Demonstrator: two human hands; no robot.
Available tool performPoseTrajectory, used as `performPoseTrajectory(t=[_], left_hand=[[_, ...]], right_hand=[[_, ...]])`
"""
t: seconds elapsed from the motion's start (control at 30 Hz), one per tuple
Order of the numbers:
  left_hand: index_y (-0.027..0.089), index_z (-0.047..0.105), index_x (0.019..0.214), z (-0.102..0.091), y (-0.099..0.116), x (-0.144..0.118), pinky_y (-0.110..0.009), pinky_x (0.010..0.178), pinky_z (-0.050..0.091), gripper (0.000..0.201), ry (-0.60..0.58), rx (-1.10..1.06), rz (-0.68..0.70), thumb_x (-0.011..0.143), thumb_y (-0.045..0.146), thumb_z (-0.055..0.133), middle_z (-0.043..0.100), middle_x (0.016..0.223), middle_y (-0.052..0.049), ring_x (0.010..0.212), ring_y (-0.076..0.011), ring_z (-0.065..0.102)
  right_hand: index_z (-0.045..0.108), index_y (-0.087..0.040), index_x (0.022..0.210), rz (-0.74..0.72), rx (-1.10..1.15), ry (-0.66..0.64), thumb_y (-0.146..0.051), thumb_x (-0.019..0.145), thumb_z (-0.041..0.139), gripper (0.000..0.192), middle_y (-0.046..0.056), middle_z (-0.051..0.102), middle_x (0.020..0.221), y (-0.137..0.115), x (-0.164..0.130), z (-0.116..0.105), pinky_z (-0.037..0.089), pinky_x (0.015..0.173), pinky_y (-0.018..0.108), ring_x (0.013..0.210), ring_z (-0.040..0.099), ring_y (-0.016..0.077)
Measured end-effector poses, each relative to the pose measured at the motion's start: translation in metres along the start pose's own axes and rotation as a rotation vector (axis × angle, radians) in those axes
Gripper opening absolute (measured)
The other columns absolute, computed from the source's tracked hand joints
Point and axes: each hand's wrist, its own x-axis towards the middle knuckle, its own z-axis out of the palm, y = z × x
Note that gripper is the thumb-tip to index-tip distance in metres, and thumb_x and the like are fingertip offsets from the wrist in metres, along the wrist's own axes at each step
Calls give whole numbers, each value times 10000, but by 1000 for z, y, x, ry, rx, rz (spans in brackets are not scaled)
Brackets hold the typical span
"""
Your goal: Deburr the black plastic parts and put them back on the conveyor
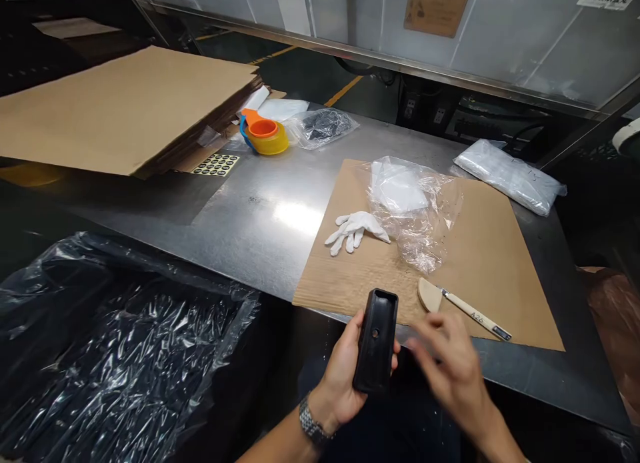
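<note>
A black part (376, 356) was held in the left hand (345, 369), in front of the body and just beyond the near edge of the metal table (260, 243). By the thumb and the fingers it was gripped from both sides, and its hollow face was turned upward, so that a small round hole could be seen in the channel. Around the left wrist a watch (313, 423) with a metal band was worn.

The right hand (453, 359) was raised near the black part, apart from it, with the fingers bent and blurred by motion; whether something small was pinched between them could not be told.

On the table, a cardboard sheet (493, 249) was laid. Near its front edge, a pale half-round piece (429, 295) and a knife (475, 313) marked "A26" were placed, close to the right hand. Farther back, a white glove (356, 231) was seen beside a crumpled clear bag (425, 246). At the right, a folded plastic bundle (510, 175) was rested by the sheet's far corner.

At the left, a cardboard stack (125, 109) was piled up, with a sticker sheet (216, 164) and a tape dispenser (269, 141) near it. Below, black plastic film (125, 363) was spread.
</note>
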Motion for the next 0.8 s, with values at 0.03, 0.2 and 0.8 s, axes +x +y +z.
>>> performPoseTrajectory(t=[0.03, 0.2, 0.8], left_hand=[[97, 645, 728, 1, -1, 0, -208, 521, 479, 399, -3, -33, 4, 861, 406, 431, 663, 631, -63, 522, -123, 608], [120, 649, 712, 6, -6, -3, -209, 640, 491, 290, -3, -66, 27, 841, 326, 492, 679, 663, -37, 616, -126, 629], [105, 572, 848, -5, -26, -11, -183, 377, 371, 489, 37, 280, -135, 852, 540, 348, 629, 537, -67, 379, -126, 556]], right_hand=[[559, -205, 1131, -60, 107, -58, -228, 871, 500, 267, 61, 525, 892, -16, 2, -1, 395, 724, 331, 841, 476, 186], [603, -233, 1036, -105, 235, -232, -377, 883, 477, 245, 27, 556, 806, -51, 9, 2, 343, 703, 341, 778, 459, 175], [620, -253, 992, 15, 307, -226, -279, 821, 587, 176, 71, 507, 1066, -11, 17, -5, 349, 821, 386, 987, 439, 228]])
